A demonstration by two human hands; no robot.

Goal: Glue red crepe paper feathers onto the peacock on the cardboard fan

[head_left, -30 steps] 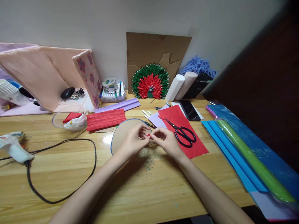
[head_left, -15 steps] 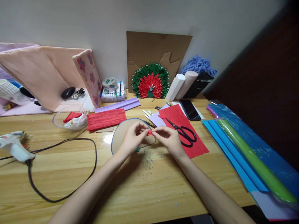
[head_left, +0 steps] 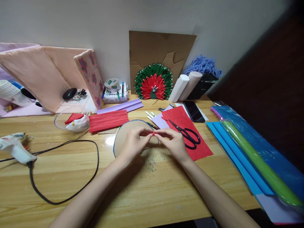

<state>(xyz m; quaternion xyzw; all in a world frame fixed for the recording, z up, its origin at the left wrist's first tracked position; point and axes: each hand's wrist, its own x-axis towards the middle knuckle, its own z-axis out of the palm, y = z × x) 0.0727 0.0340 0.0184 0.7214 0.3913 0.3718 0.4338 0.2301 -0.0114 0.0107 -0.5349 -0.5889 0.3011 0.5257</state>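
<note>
Between the fingertips of my left hand and my right hand is a small piece of red crepe paper, mostly covered by the fingers. Both hands are closed in a pinch on it, thumbs almost touching. Beneath and behind my left hand lies a round cardboard disc with a blue edge. Black-handled scissors rest on a red crepe paper sheet, just beyond my right hand. A folded red crepe paper lies at the back left of the disc.
A glue gun with a looping black cord lies on the left. A red and green paper peacock leans against cardboard at the wall. Markers, a phone, a plastic bowl and rolled sheets surround the work area.
My fingertips have drawn closer together, and less of the red piece shows between them. Both hands stay in nearly the same place.
</note>
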